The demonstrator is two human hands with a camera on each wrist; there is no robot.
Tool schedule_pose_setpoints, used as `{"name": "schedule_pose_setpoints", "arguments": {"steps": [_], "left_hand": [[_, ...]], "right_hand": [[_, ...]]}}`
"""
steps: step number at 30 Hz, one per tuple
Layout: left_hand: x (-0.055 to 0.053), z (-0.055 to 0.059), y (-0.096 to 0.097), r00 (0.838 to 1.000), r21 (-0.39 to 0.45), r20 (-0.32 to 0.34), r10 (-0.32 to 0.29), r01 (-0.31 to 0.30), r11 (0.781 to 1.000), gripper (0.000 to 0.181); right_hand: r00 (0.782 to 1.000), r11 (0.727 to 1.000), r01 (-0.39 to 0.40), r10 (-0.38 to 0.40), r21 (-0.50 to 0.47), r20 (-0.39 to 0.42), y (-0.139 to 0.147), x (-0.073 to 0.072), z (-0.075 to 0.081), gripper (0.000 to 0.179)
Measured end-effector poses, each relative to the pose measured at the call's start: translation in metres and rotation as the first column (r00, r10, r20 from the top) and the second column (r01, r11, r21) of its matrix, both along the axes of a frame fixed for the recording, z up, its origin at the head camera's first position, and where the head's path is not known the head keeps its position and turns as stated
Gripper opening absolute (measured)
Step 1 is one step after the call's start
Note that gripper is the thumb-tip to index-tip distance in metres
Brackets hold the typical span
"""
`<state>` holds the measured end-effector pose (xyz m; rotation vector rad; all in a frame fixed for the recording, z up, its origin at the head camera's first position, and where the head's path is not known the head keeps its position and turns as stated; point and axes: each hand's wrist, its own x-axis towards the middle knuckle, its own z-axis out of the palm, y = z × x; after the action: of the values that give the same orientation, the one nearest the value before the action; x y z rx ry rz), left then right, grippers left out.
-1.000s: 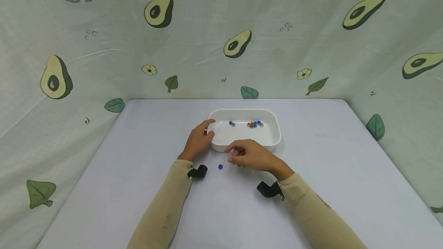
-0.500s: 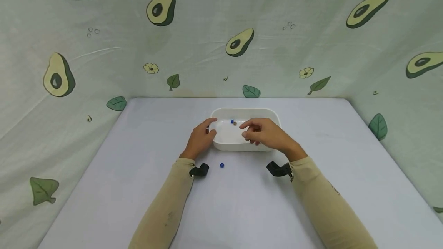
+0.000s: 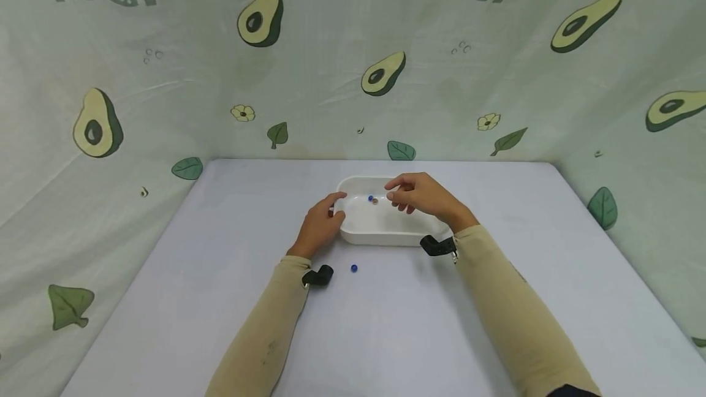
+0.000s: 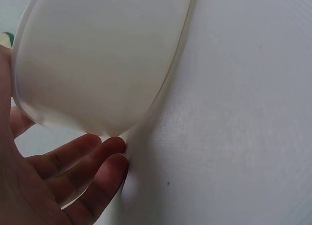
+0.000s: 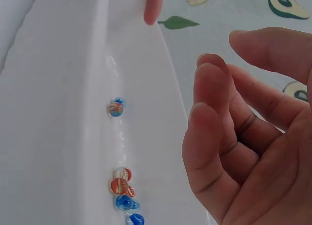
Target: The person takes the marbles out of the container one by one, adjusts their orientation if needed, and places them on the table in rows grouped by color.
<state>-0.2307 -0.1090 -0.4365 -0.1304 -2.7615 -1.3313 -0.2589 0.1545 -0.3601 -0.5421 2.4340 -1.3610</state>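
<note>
A white rectangular tray (image 3: 380, 239) stands near the table's far side. My left hand (image 3: 320, 225) holds its left end, index finger over the rim; the left wrist view shows curled fingertips (image 4: 109, 173) against the tray's wall (image 4: 107, 59). My right hand (image 3: 425, 195) hovers above the right half of the tray, fingers loosely bent. In the right wrist view its thumb and fingertips (image 5: 200, 137) are apart, with nothing visible between them. Several glass marbles (image 5: 122, 186) lie along the tray, mostly hidden by this hand in the head view. Two marbles (image 3: 372, 200) show left of it.
One blue marble (image 3: 354, 268) sits on the white table (image 3: 375, 336) in front of the tray, between the forearms. Black wrist cameras (image 3: 318, 276) protrude from both sleeves. A pale cloth with avocado prints (image 3: 383, 73) rises behind the table.
My right hand has moved from the table near the tray's front edge forward over the tray's right part, covering marbles there. My left hand and the loose blue marble have stayed in place.
</note>
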Motion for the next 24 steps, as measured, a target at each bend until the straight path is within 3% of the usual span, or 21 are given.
{"name": "schedule_pose_setpoints", "arguments": {"steps": [4, 11, 24], "left_hand": [[0.0, 0.0, 0.0, 1.0, -0.009, -0.002, -0.005, 0.005, 1.0, 0.047], [0.001, -0.001, 0.001, 1.0, 0.005, -0.008, -0.008, 0.008, 1.0, 0.047], [0.0, -0.001, 0.0, 1.0, 0.003, 0.0, 0.004, -0.004, 1.0, 0.046]], "right_hand": [[0.999, 0.999, 0.013, -0.015, 0.035, 0.039, -0.005, -0.013, -0.003, 0.041], [0.996, 0.995, 0.054, -0.06, 0.088, 0.066, -0.018, -0.033, -0.011, 0.031], [0.995, 0.972, 0.039, -0.059, 0.231, 0.08, -0.033, -0.05, -0.014, 0.027]]}}
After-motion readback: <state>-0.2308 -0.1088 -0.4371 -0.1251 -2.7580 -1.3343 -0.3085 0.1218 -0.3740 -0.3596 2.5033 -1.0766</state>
